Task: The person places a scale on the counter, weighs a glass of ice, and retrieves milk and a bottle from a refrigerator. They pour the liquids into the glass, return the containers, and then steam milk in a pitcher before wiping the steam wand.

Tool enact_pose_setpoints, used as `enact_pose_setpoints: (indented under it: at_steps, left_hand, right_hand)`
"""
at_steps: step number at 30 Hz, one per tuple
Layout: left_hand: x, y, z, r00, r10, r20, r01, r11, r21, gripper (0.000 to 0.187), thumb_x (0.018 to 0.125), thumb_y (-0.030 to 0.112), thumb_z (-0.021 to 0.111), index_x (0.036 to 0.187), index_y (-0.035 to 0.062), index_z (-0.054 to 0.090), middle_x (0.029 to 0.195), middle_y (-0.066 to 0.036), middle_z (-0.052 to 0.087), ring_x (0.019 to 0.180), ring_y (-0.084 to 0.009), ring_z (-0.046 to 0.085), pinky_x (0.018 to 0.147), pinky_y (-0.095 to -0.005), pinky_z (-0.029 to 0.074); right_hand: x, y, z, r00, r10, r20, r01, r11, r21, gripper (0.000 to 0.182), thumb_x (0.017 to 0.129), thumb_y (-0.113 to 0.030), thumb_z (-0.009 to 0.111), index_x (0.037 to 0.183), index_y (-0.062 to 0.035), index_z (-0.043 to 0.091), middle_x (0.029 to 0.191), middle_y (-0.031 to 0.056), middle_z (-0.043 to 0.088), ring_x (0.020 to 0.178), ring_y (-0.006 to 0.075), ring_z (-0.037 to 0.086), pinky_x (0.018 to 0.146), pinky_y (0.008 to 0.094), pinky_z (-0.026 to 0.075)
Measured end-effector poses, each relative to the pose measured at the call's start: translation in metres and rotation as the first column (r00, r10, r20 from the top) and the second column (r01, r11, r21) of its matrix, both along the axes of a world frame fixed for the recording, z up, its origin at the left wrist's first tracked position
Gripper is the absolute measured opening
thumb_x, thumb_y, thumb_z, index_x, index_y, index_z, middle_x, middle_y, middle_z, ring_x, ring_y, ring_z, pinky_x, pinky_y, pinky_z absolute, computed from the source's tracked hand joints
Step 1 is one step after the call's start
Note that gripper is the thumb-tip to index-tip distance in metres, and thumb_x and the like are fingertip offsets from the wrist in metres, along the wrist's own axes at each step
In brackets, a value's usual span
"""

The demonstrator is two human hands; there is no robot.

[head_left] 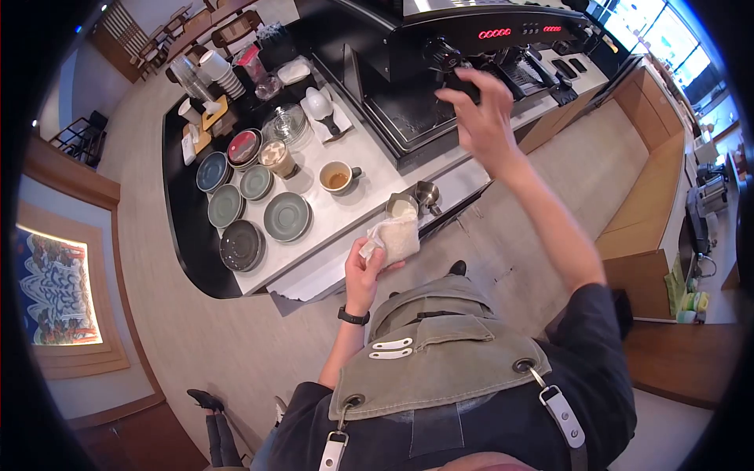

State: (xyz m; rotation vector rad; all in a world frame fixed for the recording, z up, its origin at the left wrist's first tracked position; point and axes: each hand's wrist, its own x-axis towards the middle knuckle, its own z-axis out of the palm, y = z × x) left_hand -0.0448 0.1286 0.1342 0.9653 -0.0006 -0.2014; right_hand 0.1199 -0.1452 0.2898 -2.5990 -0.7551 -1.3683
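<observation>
My left hand (366,271) grips a folded white cloth (399,237) at the counter's front edge. Just beyond the cloth is a metal pitcher (401,206) with pale, milky contents, partly covered by it in this view. A smaller metal jug (427,194) stands to its right. My right hand (485,118) is raised in front of the black espresso machine (416,47), below and right of its round knob (441,53). Its thumb and fingers are apart, with nothing between them. Left of the pitcher, a cup of coffee (336,177) sits on the white counter (345,212).
Several saucers (287,217) and a plastic cup with a brown and white drink (277,158) occupy the counter's left part. Stacked paper cups (221,72) and a glass dome (287,124) stand farther back. Another person's legs (220,436) show at lower left.
</observation>
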Motion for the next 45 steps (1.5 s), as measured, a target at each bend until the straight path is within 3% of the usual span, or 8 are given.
enact_pose_setpoints:
  at_steps: [2,4,7,11,18,25,40,45]
  left_hand:
    - [0.008,-0.005,0.000,0.992,-0.035,0.121,0.009,0.977,0.213,0.040,0.100,0.009,0.065,0.137,-0.0032,0.055,0.122,-0.012,0.069,0.107,-0.0169,0.069,0.086,-0.0306,0.060]
    - [0.014,-0.009,0.002,0.979,-0.111,0.170,0.046,0.936,0.348,0.045,0.098,0.005,0.067,0.141,-0.0035,0.056,0.130,-0.011,0.067,0.110,-0.0146,0.067,0.091,-0.0274,0.056]
    - [0.026,-0.021,0.019,0.947,-0.261,0.189,0.142,0.865,0.481,0.052,0.095,0.004,0.071,0.145,-0.0022,0.057,0.141,-0.007,0.062,0.113,-0.0114,0.063,0.094,-0.0251,0.052]
    - [0.030,-0.059,0.029,0.945,-0.249,0.210,0.130,0.880,0.456,0.039,0.100,0.007,0.065,0.139,0.0038,0.064,0.126,-0.003,0.070,0.093,-0.0030,0.058,0.078,-0.0222,0.050]
    - [0.050,-0.099,0.033,0.975,-0.133,-0.176,0.093,0.971,-0.218,0.044,0.109,0.035,0.054,0.132,-0.0020,0.057,0.127,-0.012,0.067,0.113,-0.0236,0.069,0.096,-0.0389,0.058]
    - [0.060,-0.150,0.033,0.970,-0.196,-0.142,0.204,0.978,0.042,0.036,0.109,0.032,0.058,0.132,0.0050,0.061,0.113,-0.002,0.069,0.100,-0.0111,0.066,0.082,-0.0269,0.053]
    - [0.055,-0.189,0.024,0.991,-0.130,0.021,0.111,0.913,0.391,0.032,0.107,0.029,0.062,0.112,-0.0002,0.071,0.088,0.009,0.058,0.077,-0.0022,0.046,0.067,-0.0213,0.039]
    - [0.060,-0.186,0.033,0.994,0.104,-0.018,-0.103,0.994,0.044,0.027,0.105,0.019,0.063,0.123,-0.0016,0.066,0.110,-0.008,0.075,0.096,-0.0133,0.072,0.081,-0.0275,0.058]
  right_hand:
    - [-0.032,0.005,-0.050,0.942,0.229,-0.245,-0.096,0.884,0.457,0.034,0.088,-0.004,0.069,0.121,-0.0146,0.067,0.133,0.0114,0.056,0.121,0.0310,0.055,0.101,0.0430,0.045]
    - [-0.074,0.009,-0.093,0.446,0.663,-0.602,0.344,0.494,0.799,0.030,0.103,-0.018,0.062,0.131,-0.0090,0.062,0.134,0.0133,0.059,0.117,0.0291,0.061,0.098,0.0443,0.049]
    - [-0.124,0.019,-0.125,0.291,0.954,0.074,0.677,-0.260,0.689,0.044,0.108,-0.036,0.055,0.139,-0.0045,0.055,0.138,0.0116,0.061,0.121,0.0253,0.063,0.102,0.0406,0.051]
    - [-0.153,0.013,-0.131,0.357,0.912,0.200,0.722,-0.405,0.561,0.054,0.107,-0.036,0.051,0.147,-0.0006,0.045,0.140,0.0151,0.060,0.127,0.0288,0.060,0.109,0.0430,0.048]
    - [-0.158,-0.039,-0.143,0.388,0.919,-0.062,0.578,-0.191,0.793,0.048,0.099,-0.011,0.051,0.145,-0.0001,0.050,0.148,0.0153,0.054,0.138,0.0291,0.052,0.116,0.0420,0.042]
    - [-0.145,-0.069,-0.106,0.510,0.604,-0.612,0.025,0.701,0.713,0.078,0.081,-0.025,0.087,0.147,-0.0043,0.050,0.155,0.0209,0.046,0.142,0.0365,0.047,0.118,0.0427,0.038]
    - [-0.109,-0.134,-0.184,0.269,0.908,-0.322,0.448,0.178,0.876,0.041,0.103,-0.020,0.056,0.141,-0.0050,0.052,0.138,0.0092,0.059,0.131,0.0201,0.056,0.107,0.0357,0.045]
    - [-0.103,-0.128,-0.166,0.340,0.929,0.147,0.683,-0.352,0.640,0.047,0.106,-0.028,0.048,0.147,-0.0044,0.050,0.140,0.0108,0.060,0.131,0.0251,0.057,0.112,0.0407,0.044]
